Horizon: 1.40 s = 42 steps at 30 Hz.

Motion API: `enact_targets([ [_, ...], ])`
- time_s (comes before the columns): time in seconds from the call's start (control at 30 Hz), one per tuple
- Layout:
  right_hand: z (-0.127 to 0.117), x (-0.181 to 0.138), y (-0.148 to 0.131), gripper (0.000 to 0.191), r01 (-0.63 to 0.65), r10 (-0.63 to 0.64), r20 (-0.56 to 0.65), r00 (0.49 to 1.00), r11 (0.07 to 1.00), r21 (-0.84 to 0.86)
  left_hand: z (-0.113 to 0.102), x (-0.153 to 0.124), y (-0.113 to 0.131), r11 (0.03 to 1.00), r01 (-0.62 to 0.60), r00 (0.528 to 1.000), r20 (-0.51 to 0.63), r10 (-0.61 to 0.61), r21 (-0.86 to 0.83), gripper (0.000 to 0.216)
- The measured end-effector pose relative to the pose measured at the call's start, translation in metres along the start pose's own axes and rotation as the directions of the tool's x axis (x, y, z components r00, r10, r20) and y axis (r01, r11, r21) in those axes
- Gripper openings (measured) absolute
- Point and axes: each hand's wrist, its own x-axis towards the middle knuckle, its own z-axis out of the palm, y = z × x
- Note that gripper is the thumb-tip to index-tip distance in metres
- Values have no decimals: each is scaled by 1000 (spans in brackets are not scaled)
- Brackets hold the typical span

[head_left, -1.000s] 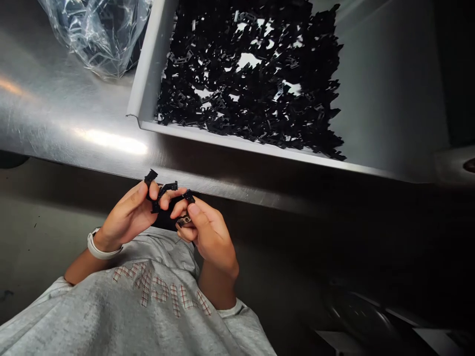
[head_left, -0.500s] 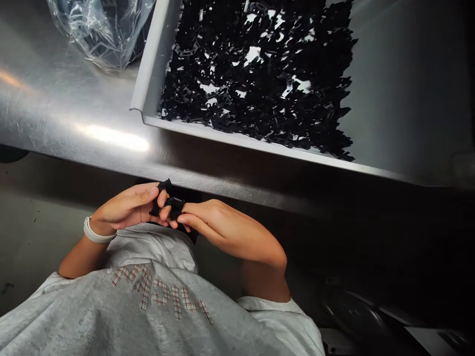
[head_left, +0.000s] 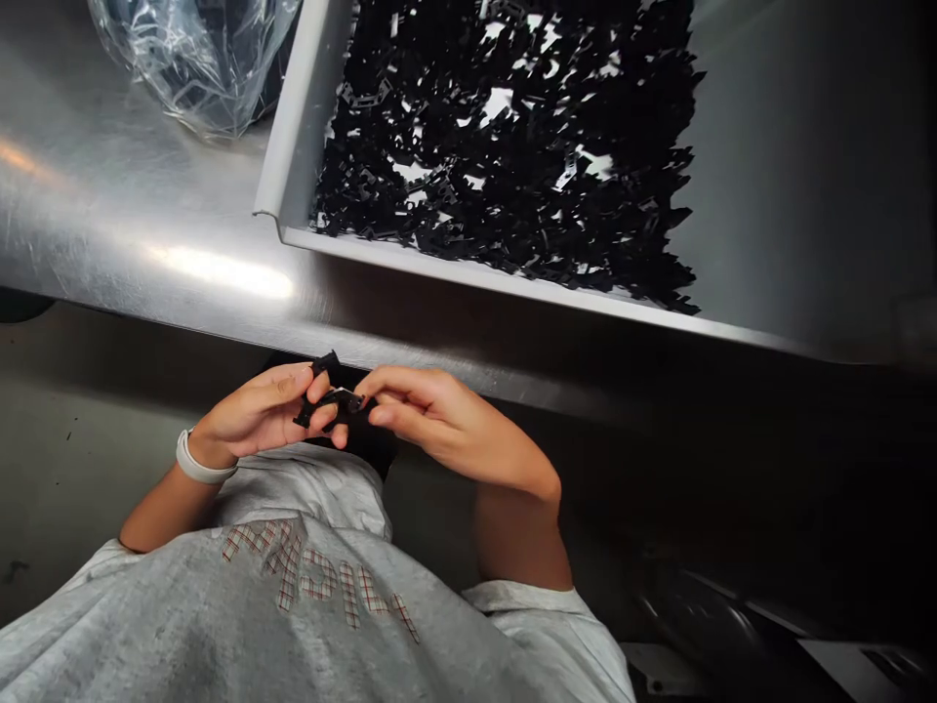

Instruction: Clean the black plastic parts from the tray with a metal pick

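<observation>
Pinched black clip (head_left: pixel 331 399) at both ends: left hand (head_left: pixel 253 422) clamping its left, right hand (head_left: pixel 428 420) its right, long axis left-to-right.

The small piece (head_left: pixel 331 398) is plain black, matching the heap of parts (head_left: pixel 512 146), through which pale grey-white patches of the matt light-grey tray (head_left: pixel 293 127) show. The table (head_left: pixel 146 244) is brushed silver-grey metal with a fine scratch grain and a whitish streak of glare; the bag (head_left: pixel 191 59) is clear film with white glints over dark contents. The shirt (head_left: pixel 183 625) is heathered light grey with letters (head_left: pixel 314 576) in a red-and-white check, and the wristband (head_left: pixel 199 467) is plain white.
</observation>
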Motion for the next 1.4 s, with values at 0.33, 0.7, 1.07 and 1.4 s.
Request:
enact_targets([
  [0.33, 45, 7, -9, 37, 414, -36, -795, 606, 867, 276, 46, 25, -21, 788, -584, 732, -545, 408, -194, 25],
  [0.7, 79, 17, 6, 7, 659, -214, -834, 508, 721, 216, 60, 24, -23, 704, -689, 658, -556, 509, -171, 30],
  [1.07, 98, 15, 19, 23, 564, -213, -829, 516, 814, 142, 63, 21, -24, 726, -672, 652, -582, 487, -145, 31],
  [1.4, 87, -15, 37, 25, 498, -355, -698, 622, 867, 2, 64, 14, -27, 760, -649, 652, -541, 531, -36, 36],
])
